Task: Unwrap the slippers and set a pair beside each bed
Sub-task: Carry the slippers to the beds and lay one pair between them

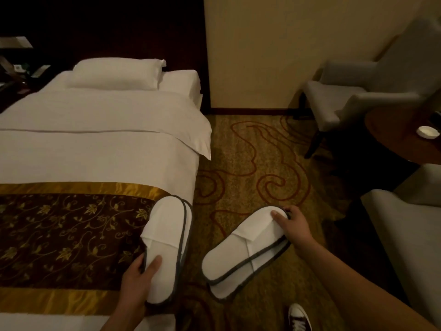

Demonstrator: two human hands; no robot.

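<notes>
My left hand grips the heel end of a stacked pair of white slippers with grey trim, held over the bed's foot corner. My right hand holds a second stacked white pair by the toe end, above the patterned carpet. No wrapping shows on either pair. The white bed with a pillow and a brown-and-gold runner fills the left of the view.
Patterned carpet runs along the bed's right side. A grey armchair and a dark round table with a white dish stand at the right. Another grey seat is at the lower right. My shoe shows at the bottom.
</notes>
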